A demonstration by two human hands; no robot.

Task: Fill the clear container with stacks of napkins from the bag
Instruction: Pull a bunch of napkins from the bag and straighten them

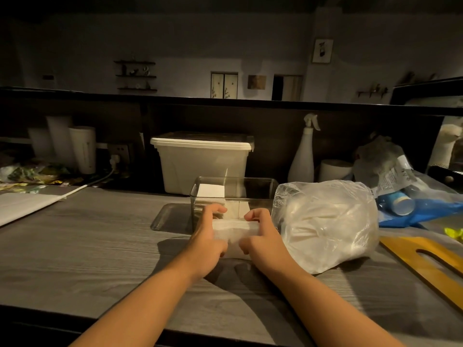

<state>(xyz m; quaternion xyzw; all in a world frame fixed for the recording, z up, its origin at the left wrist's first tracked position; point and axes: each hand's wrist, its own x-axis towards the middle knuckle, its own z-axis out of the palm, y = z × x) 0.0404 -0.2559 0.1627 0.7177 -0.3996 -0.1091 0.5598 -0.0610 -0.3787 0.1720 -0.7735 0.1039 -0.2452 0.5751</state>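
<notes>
Grey wooden counter [100,246]: left hand [208,236] and right hand [263,236] both grip a napkin stack [235,236] before the clear container [233,194]; uneven squeezing could splay it against the rim.

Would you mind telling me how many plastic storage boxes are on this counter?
2: the clear rectangular plastic container in the middle, and the white lidded plastic tub directly behind it. The translucent plastic bag at right may hide others.
</notes>
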